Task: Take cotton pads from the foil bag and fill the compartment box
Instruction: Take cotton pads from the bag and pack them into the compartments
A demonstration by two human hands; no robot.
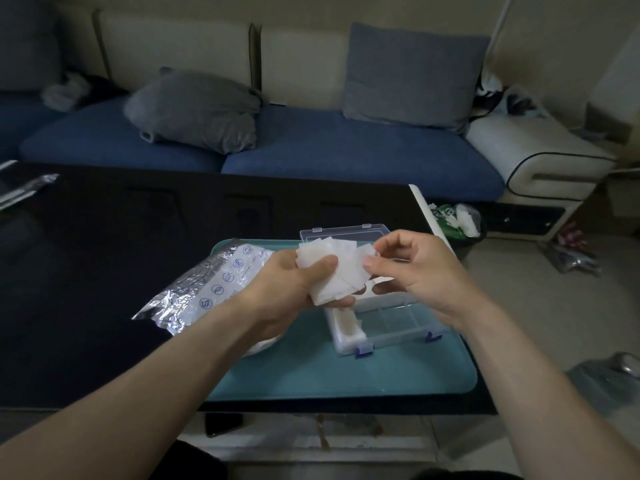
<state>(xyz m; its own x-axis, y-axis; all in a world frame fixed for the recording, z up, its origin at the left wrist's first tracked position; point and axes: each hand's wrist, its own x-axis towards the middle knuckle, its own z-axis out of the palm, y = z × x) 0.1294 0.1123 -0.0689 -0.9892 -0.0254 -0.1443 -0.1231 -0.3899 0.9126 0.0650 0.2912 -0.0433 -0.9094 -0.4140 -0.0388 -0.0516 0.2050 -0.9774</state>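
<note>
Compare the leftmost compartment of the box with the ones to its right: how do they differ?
The leftmost compartment of the compartment box is packed with white cotton pads, so it looks opaque; the right compartments show no pads and look clear, with the teal tray visible through them. The left one is in full view; the hands partly hide the right ones. They share one clear plastic body.

hidden | compartment box (398,317) rear cells behind both hands | foil bag (204,289) print unreadable
</note>
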